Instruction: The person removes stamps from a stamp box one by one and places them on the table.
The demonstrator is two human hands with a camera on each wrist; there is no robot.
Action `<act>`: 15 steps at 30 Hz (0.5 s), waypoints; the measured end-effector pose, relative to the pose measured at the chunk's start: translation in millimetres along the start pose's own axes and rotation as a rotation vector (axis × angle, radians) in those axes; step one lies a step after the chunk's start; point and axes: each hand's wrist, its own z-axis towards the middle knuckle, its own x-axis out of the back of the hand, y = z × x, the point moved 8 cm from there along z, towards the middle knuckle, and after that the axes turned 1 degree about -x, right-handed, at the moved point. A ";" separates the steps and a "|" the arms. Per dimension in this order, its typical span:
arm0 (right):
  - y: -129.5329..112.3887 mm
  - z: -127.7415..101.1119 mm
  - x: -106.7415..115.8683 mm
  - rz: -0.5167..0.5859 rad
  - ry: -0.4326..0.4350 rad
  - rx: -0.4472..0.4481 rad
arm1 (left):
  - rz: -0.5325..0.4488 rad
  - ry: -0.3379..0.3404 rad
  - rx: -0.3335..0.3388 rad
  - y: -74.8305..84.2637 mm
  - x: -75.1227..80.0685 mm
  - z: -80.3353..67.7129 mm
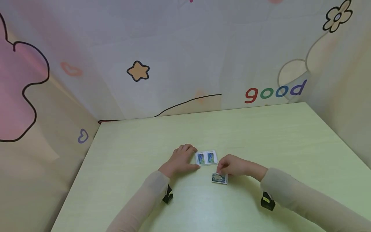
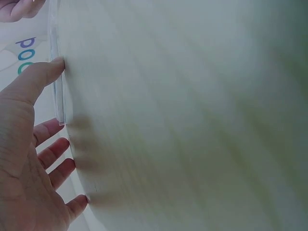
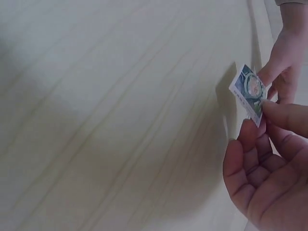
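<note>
A small flat clear-edged case (image 1: 206, 163) lies on the table with two blue-green picture cards (image 1: 210, 157) side by side in it. My left hand (image 1: 182, 159) is at the case's left end, thumb at the near corner and fingers spread along the far side. In the left wrist view, the thumb touches the transparent edge of the case (image 2: 59, 98). Just to the right of the case, my right hand (image 1: 232, 165) pinches a small picture card (image 3: 250, 91) between thumb and fingertips. A round motif fills the card's face, which is tilted in the right wrist view.
The pale wood-grain table (image 1: 139, 135) extends to a printed cloth backdrop (image 1: 179, 71) behind and at both sides. Dark wrist devices (image 1: 267, 202) are strapped under both sleeves.
</note>
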 end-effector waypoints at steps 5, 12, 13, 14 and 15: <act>-1.2 3.1 -4.0 -0.039 -0.047 0.032 | -0.011 -0.003 0.009 0.4 1.8 -0.3; 1.6 7.3 -5.2 -0.079 -0.058 0.028 | -0.013 -0.004 0.006 -0.6 0.1 -0.4; 1.1 7.9 -5.3 -0.088 -0.059 0.034 | -0.013 -0.001 0.004 -1.2 -0.3 -0.2; 0.6 8.6 -5.5 -0.099 -0.060 0.040 | -0.013 0.000 0.004 -1.5 -0.4 -0.2; -0.8 9.0 -5.9 -0.117 -0.062 0.056 | -0.014 0.002 0.004 -1.8 -0.4 -0.1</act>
